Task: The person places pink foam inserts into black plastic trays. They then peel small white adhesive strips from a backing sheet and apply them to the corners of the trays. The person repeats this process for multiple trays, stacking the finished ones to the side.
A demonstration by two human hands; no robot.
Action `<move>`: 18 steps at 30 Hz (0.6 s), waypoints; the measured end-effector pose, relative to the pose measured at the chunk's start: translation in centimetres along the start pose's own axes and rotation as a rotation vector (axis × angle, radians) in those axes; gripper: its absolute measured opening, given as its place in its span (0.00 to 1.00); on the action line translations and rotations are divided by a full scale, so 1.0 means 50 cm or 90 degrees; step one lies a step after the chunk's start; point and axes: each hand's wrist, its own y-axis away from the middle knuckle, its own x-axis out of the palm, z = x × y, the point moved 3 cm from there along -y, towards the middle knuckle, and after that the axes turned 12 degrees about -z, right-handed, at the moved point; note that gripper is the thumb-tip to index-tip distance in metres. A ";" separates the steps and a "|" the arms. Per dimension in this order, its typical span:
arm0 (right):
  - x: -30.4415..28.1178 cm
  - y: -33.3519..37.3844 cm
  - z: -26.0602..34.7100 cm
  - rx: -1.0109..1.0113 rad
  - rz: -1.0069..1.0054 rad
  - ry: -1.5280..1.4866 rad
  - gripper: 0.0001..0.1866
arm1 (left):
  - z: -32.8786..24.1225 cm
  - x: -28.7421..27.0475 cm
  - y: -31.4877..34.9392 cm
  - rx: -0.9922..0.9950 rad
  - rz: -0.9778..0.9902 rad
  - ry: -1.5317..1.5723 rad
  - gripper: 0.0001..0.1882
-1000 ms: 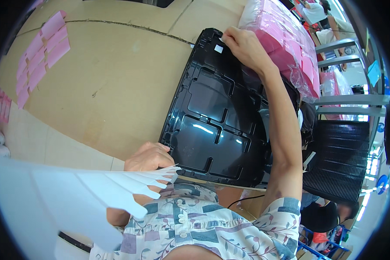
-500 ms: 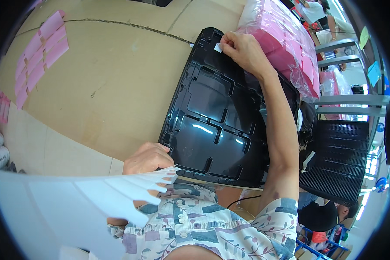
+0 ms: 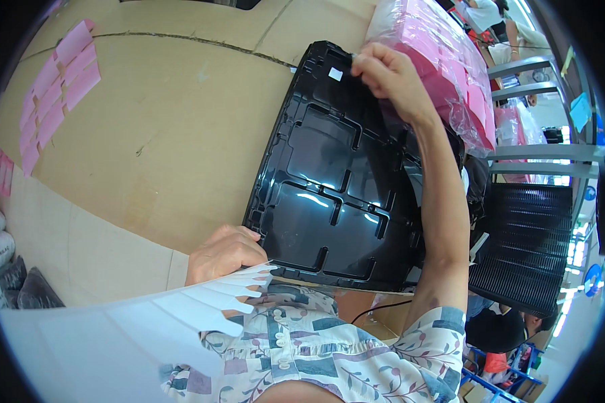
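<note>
Our right hand (image 3: 391, 75) was over the far end of the black tray (image 3: 309, 151), mostly closed, fingers curled in toward the thumb. Fingertips slightly blurred; we couldn't tell if anything was pinched there, or if they touched the tray. Just left of them, a small white sticker (image 3: 335, 74) lay flat on the tray. Our left hand (image 3: 225, 255) was at the tray's near left corner, loosely curled, back of the hand up, fingers partly hidden. White strips (image 3: 228, 295) fanned from the lower left up to its near side; we couldn't make out the grip on them.

Tray lay in front of us, long side running away, shallow moulded compartments facing up, glossy with light reflections. It sat at the right part of the tan tabletop (image 3: 168, 148). Beside its far right side we had a pink stack (image 3: 440, 64) in clear plastic. Well apart, far left on the table: pink sheets (image 3: 60, 94) in rows. Right of our forearm, a black ribbed chair (image 3: 521, 245); below the tray, a dark cable (image 3: 376, 307). Other people were in the background, upper and lower right.
</note>
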 end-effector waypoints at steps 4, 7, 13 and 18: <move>0.021 -0.011 -0.019 -0.121 -0.050 0.163 0.06 | -0.002 0.003 0.001 0.000 -0.016 -0.011 0.07; 0.041 -0.012 -0.008 -0.322 -0.108 0.175 0.07 | -0.008 0.004 -0.001 -0.003 -0.015 -0.016 0.07; 0.053 -0.004 0.025 -0.343 -0.032 0.380 0.09 | -0.004 0.002 -0.003 -0.003 -0.007 -0.014 0.06; 0.058 -0.015 0.015 -0.425 -0.039 0.423 0.08 | -0.005 0.000 -0.002 -0.002 0.001 -0.006 0.05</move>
